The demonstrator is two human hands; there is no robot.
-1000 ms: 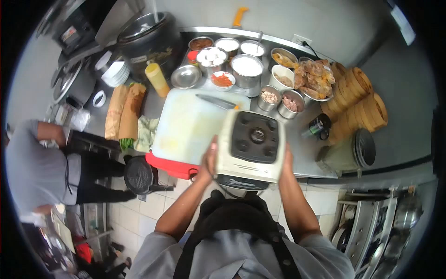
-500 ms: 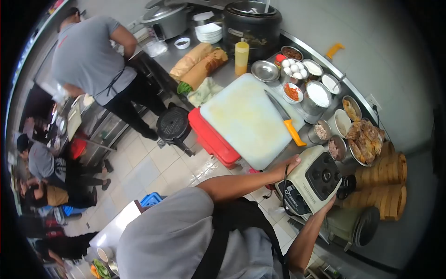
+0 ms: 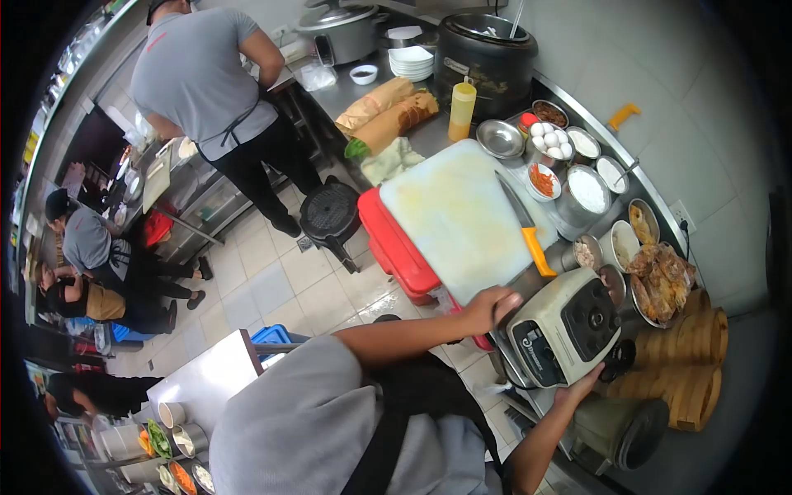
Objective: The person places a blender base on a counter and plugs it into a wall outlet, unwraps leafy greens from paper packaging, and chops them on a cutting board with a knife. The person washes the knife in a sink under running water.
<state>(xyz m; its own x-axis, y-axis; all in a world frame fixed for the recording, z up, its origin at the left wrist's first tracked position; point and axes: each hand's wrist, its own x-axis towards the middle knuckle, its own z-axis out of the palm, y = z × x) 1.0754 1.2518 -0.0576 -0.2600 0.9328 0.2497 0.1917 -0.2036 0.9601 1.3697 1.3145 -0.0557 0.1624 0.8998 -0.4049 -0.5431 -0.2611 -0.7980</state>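
Note:
A cream blender base with a black top socket and no jar lies tilted near the counter's front edge. My right hand grips its lower right side, the fingers partly hidden underneath. At its upper left corner is my left hand, fingers curled, with a dark power cord running through them; their tips are hard to see. Beyond it lie a white cutting board and a knife with an orange handle. Just right of the base is a round black part.
Stacked bamboo steamers and a blender jar stand at the right. Bowls of eggs, shredded carrot and cooked meat line the wall. A red container sits beneath the board. Co-workers stand at the left.
The blender base has shifted slightly right and down in view and turned a little. My left hand has slid back from its top side toward the corner. The whole view has swung slightly.

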